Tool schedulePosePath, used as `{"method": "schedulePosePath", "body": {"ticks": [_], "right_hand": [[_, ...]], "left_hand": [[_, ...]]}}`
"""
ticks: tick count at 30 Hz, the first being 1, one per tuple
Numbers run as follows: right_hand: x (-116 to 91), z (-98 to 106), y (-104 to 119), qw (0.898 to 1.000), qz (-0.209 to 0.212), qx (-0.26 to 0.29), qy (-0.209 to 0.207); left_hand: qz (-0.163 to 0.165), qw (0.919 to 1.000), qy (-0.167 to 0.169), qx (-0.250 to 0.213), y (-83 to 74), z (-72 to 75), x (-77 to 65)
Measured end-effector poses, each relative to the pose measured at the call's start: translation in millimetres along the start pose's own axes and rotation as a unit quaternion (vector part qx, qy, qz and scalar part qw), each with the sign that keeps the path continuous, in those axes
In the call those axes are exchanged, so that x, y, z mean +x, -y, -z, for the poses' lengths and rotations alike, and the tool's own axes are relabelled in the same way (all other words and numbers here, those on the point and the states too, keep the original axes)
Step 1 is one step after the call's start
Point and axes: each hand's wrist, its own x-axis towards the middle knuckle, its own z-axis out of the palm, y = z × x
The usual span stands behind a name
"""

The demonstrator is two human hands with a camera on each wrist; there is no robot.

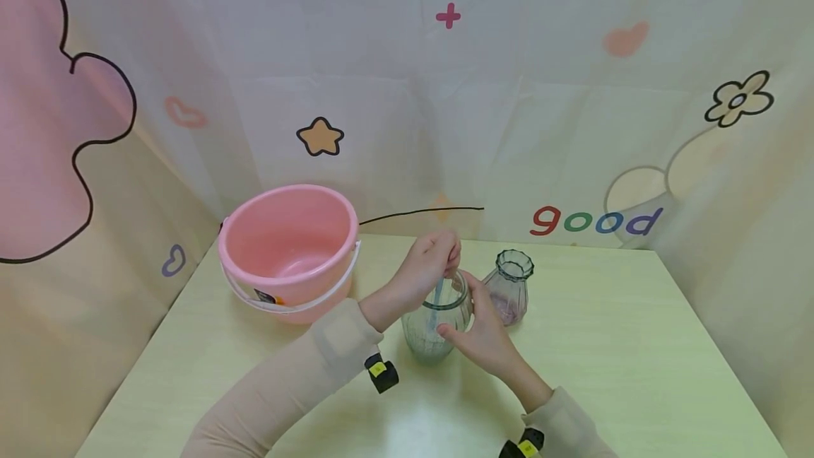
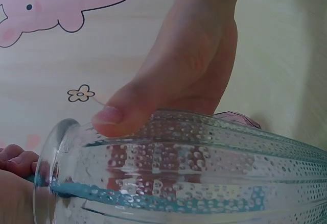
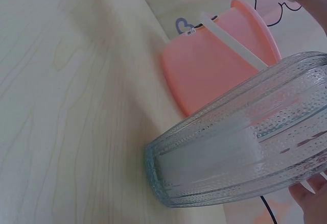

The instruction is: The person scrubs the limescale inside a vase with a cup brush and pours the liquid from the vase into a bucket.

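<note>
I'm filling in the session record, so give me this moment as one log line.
left hand: grips blue stick inside jar | right hand: holds jar | pink bucket: left of jar | vase: right of jar

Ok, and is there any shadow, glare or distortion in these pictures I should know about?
Head: fairly even light, soft shadows on the table; left wrist: the dimpled glass jar breaks up the outline of the blue stick inside it; right wrist: a milky patch shows in the jar, glare or not I can't tell, and a soft shadow lies by the pink bucket.
</note>
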Motion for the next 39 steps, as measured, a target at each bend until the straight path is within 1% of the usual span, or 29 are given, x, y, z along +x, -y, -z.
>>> {"method": "schedulePosePath", "body": {"ticks": [4, 7, 9, 12, 14, 17, 22, 24, 28, 32, 36, 39], "right_hand": [[0.2, -0.2, 1.9, 1.0, -0.008, -0.004, 0.003], [0.4, 1.3, 12.1, 1.0, -0.006, -0.005, 0.004], [0.6, 3.2, 23.5, 1.0, -0.005, -0.003, 0.003], [1.1, 5.9, 39.2, 1.0, -0.007, 0.006, 0.005], [1.3, 6.3, 43.0, 1.0, -0.011, 0.007, 0.005], [2.2, 4.9, 37.9, 1.0, -0.012, 0.011, 0.002], [3.4, -1.3, 12.4, 1.0, -0.023, -0.002, -0.009], [3.3, -3.2, 5.8, 1.0, -0.024, -0.008, -0.014], [2.6, -5.0, 4.0, 1.0, -0.02, -0.007, -0.023], [2.1, -5.7, 6.1, 0.999, -0.027, -0.011, -0.026], [1.4, -6.5, 6.5, 0.999, -0.036, -0.017, -0.028], [0.7, -7.0, 6.8, 0.999, -0.039, -0.02, -0.031]], "left_hand": [[0.006, 1.0, -0.002, -0.001, 3.8, -0.7, 0.8], [0.007, 0.9999, -0.006, 0.005, 3.5, -0.6, 1.8], [0.006, 0.9999, -0.011, 0.005, 0.1, -0.5, 1.4], [-0.009, 0.9999, -0.014, -0.002, -6.9, 0.6, 1.0], [-0.021, 0.9996, -0.016, -0.006, -12.6, 1.4, 0.1], [-0.035, 0.9992, -0.017, -0.009, -22.4, 2.1, -1.4], [-0.033, 0.999, -0.026, -0.019, -35.8, 1.3, -4.3], [-0.034, 0.9986, -0.03, -0.026, -39.6, 0.8, -4.4], [-0.052, 0.9973, -0.032, -0.041, -48.9, -0.6, -4.1], [-0.065, 0.9964, -0.029, -0.046, -58.1, -1.9, -4.2], [-0.069, 0.9962, -0.023, -0.047, -64.0, -3.3, -5.2], [-0.07, 0.9962, -0.019, -0.047, -65.0, -4.7, -5.8]]}}
